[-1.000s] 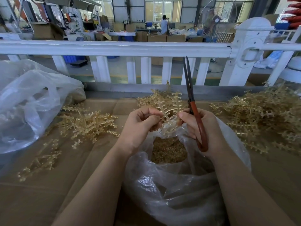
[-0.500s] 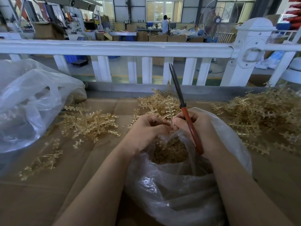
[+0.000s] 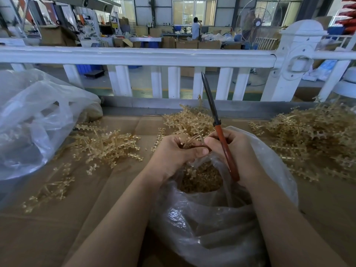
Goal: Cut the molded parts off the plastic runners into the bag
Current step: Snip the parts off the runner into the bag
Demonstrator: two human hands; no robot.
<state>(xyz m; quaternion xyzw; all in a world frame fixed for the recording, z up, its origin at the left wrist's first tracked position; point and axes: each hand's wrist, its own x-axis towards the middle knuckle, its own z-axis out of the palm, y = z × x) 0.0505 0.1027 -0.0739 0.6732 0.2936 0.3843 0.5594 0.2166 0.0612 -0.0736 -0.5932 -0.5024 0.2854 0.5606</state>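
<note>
**Runner held over the bag mouth, scissors parked upright**

Left hand (image 3: 173, 153) curled around a thin amber runner (image 3: 192, 140), pinched right above the open mouth of the clear plastic bag (image 3: 202, 218). Right hand (image 3: 237, 153) wrapped around the red-handled scissors (image 3: 221, 135), blades closed and pointing up and away toward the white railing (image 3: 134, 54), fingertips also meeting the runner beside the left thumb. Runner's visible stretch lying roughly crosswise between the two grips, its far end hidden behind the fingers; blades' long axis near upright, so well off the runner. Probably needs the scissors tipped down and opened before any cut. Cut parts (image 3: 200, 180) heaped inside the bag, directly below both grips. Uncut runner piles (image 3: 312, 139) on the cardboard-covered table (image 3: 48, 218) to the right, centre and left, nearer the right hand.
</note>
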